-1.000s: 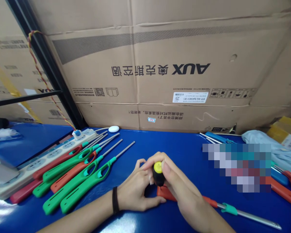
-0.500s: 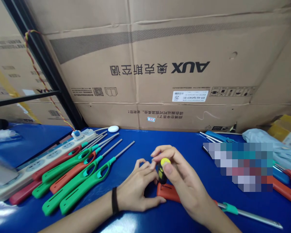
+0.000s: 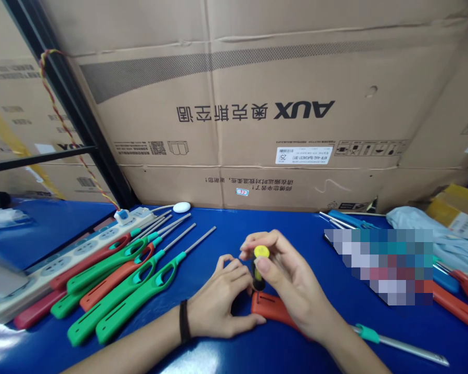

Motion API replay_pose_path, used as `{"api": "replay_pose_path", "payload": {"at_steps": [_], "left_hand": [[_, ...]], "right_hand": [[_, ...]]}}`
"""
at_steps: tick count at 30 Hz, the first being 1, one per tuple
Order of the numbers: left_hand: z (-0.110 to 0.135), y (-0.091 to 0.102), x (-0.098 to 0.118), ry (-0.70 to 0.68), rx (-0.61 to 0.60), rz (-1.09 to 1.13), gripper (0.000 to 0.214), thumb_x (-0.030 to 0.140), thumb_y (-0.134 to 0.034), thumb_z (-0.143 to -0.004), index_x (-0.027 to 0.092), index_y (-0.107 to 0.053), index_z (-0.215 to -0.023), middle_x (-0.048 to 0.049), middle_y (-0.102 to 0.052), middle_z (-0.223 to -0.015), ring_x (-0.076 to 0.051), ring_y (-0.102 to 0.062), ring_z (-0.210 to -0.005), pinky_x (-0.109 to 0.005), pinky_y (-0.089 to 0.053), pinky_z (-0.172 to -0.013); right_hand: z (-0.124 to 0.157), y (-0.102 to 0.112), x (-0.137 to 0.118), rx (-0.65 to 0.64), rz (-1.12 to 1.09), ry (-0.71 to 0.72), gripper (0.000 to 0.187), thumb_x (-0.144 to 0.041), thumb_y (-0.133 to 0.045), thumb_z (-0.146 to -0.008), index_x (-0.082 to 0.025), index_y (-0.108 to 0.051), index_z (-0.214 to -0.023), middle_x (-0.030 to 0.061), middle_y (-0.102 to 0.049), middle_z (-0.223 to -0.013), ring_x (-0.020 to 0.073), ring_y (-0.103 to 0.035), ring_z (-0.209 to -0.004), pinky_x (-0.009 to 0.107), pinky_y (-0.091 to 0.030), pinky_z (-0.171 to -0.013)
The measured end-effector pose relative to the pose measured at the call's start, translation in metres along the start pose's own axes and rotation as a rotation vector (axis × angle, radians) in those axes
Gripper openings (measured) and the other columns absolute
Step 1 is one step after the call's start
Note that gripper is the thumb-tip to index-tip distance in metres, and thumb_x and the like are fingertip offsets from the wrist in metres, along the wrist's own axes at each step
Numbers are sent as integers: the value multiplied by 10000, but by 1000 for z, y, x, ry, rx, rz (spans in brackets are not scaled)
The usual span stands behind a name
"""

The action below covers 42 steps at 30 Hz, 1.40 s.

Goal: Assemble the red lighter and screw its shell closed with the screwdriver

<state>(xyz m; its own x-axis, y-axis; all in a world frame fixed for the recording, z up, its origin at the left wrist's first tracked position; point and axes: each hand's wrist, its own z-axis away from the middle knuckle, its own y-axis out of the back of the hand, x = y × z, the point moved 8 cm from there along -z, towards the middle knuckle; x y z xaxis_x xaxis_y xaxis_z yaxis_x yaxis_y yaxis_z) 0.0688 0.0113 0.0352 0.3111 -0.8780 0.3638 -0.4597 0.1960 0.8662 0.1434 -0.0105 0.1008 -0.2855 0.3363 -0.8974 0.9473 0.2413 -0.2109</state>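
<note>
Head view: the right hand (image 3: pixel 292 283) pinches a screwdriver (image 3: pixel 259 266), near upright, at the end of the red lighter (image 3: pixel 275 307) lying on the blue table (image 3: pixel 210 241); the left hand (image 3: pixel 222 298) has its thumb against that end (whether its fingers clamp, I cannot tell). A tilted push could make the screwdriver slip. Since the previous frame, more shaft (image 3: pixel 258 297) shows.

Large carton panel (image 3: pixel 253 72) is showing its print upside down: AUX lettering (image 3: pixel 304 109), with 奥克斯空调 running beside it. White label (image 3: pixel 304 155) beneath is carrying KFR-46G/BpR3AES1 (B1) and 25. Lower strip (image 3: pixel 253 200) is bearing 师傅您辛苦了! and 请在搬运时对我温柔些,谢谢您! Left-hand carton (image 3: pixel 19 93) is also displaying AUX, inverted. Small sticker (image 3: pixel 242 192) and remaining fine print are proving too small to read.
</note>
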Motion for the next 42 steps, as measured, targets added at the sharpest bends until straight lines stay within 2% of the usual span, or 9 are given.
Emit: {"api": "replay_pose_path", "payload": {"at_steps": [5,10,15,21,26,31,37,40,42], "left_hand": [[0,0,0,-5,10,27,390,455,-641,-756,185,-577,-1030,-83,-615,-1004,-266,-508,-985,-433,-363,-907],[1,-1,-1,0,20,66,297,405,-648,-754,176,-589,-933,-82,-605,-1018,-264,-512,-980,-441,-357,-918],[1,-2,-3,30,1,77,376,394,-648,-752,180,-549,-1045,-78,-602,-1009,-256,-523,-958,-449,-368,-923],[1,-1,-4,18,20,64,261,385,-659,-733,191,-585,-891,-65,-606,-1016,-242,-523,-925,-451,-371,-921],[2,0,-5,32,48,47,317,435,-671,-723,181,-597,-898,-83,-615,-986,-268,-524,-950,-451,-390,-891],[1,-3,-5,32,-4,60,415,401,-669,-737,183,-556,-1071,-85,-612,-1027,-272,-529,-978,-459,-377,-909],[-1,0,-2,24,-2,32,334,474,-654,-744,192,-582,-907,-65,-632,-954,-247,-537,-911,-439,-329,-890],[-2,1,-1,42,-6,43,314,458,-673,-727,190,-578,-860,-30,-626,-848,-216,-539,-845,-413,-327,-870],[-2,1,-1,50,-11,36,318,458,-677,-720,191,-578,-863,-26,-623,-826,-217,-540,-829,-417,-332,-867]], "right_hand": [[1,-2,4,0,-119,-11,191,-281,-611,-855,-257,-425,-887,-47,-499,-803,94,-499,-702,244,-433,-690],[3,-5,3,-84,19,-50,320,-421,-322,-967,-232,-578,-999,25,-528,-937,144,-529,-868,297,-421,-793],[1,-5,-9,-44,37,37,74,-285,-578,-869,-230,-545,-906,26,-534,-1060,162,-534,-1025,317,-412,-893],[5,-15,0,-127,-108,-91,282,-271,-690,-788,-255,-420,-866,-53,-519,-806,98,-505,-717,254,-424,-710],[5,-9,1,-153,-20,-131,259,-415,-400,-944,-241,-576,-1021,21,-529,-955,149,-513,-904,306,-414,-829],[2,-9,-9,-137,31,-20,55,-252,-547,-891,-243,-542,-945,12,-552,-1012,146,-550,-973,308,-425,-864],[-2,7,2,44,-72,7,114,-347,-493,-920,-249,-451,-883,-43,-505,-756,97,-486,-652,234,-417,-629],[-2,9,8,22,-167,-48,290,-421,-304,-968,-233,-521,-933,-7,-504,-776,124,-482,-703,252,-417,-645],[-3,9,7,-2,-105,-56,292,-398,-333,-965,-224,-568,-953,7,-521,-815,131,-505,-755,257,-425,-688]]}}
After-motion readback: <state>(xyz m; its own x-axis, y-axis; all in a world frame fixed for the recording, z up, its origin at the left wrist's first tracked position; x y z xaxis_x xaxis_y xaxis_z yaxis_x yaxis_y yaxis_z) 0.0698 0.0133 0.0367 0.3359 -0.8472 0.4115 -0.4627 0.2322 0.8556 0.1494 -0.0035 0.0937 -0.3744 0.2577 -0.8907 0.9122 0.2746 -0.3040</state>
